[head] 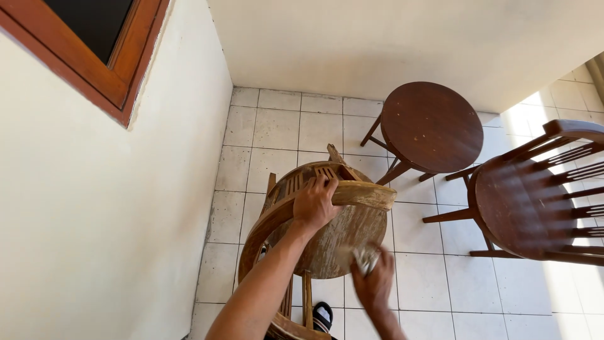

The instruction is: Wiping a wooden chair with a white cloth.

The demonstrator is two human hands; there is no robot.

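A worn, pale wooden chair [352, 236] stands tipped on the tiled floor below me, its round seat facing up toward me. My left hand [316, 203] grips the curved top rail of this chair near its slatted back. My right hand [372, 284] presses a small grey piece of sandpaper or cloth [365, 258] against the lower right of the seat; the hand is blurred with motion.
A dark round wooden table [431, 126] stands at the back right. A dark spindle-back chair [535, 195] is at the right edge. A cream wall with a wooden window frame [113, 75] lies on the left. A black-and-white shoe [323, 315] shows below the chair.
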